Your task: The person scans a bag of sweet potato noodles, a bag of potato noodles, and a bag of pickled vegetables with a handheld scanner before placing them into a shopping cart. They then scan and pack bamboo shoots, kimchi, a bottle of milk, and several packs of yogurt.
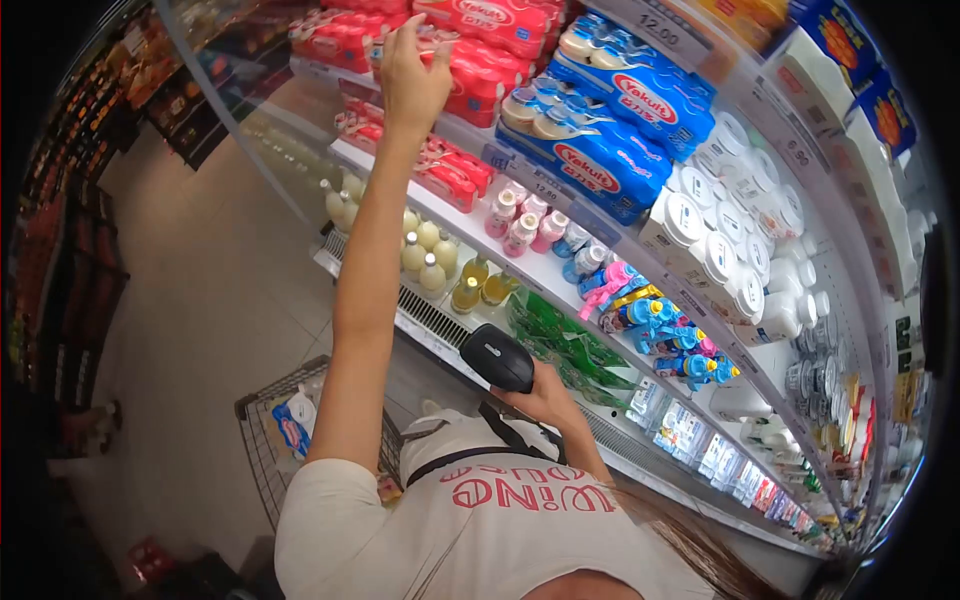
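Note:
My left hand (413,75) reaches up to the red Yakult packs (480,75) on the upper shelf, its fingers spread and raised in front of them. Whether the fingertips touch a pack is hard to tell. Low in front of my body, my right hand (545,398) is wrapped round a black handheld scanner (497,357). Right of my left hand, blue Yakult packs (590,150) are stacked in two layers. Below the red packs, a shelf carries more red packs (450,172) and small pink-capped bottles (521,233).
A wire shopping cart (262,440) with a blue-and-white pack (291,425) stands at lower left. White tubs (720,256) fill the shelf at right. Bottles (432,272) and green packs (565,340) line the bottom shelf. A clear panel edge (225,115) runs along the shelf's left end.

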A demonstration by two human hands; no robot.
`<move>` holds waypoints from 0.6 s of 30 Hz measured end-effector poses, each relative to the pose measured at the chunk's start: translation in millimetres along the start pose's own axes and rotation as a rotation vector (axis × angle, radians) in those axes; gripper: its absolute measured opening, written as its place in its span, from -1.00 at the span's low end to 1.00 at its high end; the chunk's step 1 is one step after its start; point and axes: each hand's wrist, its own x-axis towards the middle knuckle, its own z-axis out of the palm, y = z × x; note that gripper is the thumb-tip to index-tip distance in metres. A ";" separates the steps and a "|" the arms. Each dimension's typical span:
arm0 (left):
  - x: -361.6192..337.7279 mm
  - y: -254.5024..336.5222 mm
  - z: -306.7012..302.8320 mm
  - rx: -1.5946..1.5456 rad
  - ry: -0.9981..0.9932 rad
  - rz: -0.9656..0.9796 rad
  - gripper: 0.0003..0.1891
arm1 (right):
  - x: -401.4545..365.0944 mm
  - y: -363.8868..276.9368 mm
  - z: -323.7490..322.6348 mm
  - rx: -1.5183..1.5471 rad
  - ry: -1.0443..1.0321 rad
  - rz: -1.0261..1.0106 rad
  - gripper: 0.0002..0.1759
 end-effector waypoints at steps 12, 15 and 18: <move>-480.0 25.0 -347.6 1.001 0.201 -1.135 -0.51 | 58.0 46.4 51.1 -0.188 -0.375 0.033 -0.60; -573.3 -9.4 -425.3 0.942 0.663 -1.694 -0.43 | 64.2 34.4 73.3 -0.316 -0.477 0.071 -0.62; -660.8 -55.3 -474.5 0.357 1.244 -1.816 -0.32 | 65.9 30.5 92.8 -0.343 -0.578 0.037 -0.62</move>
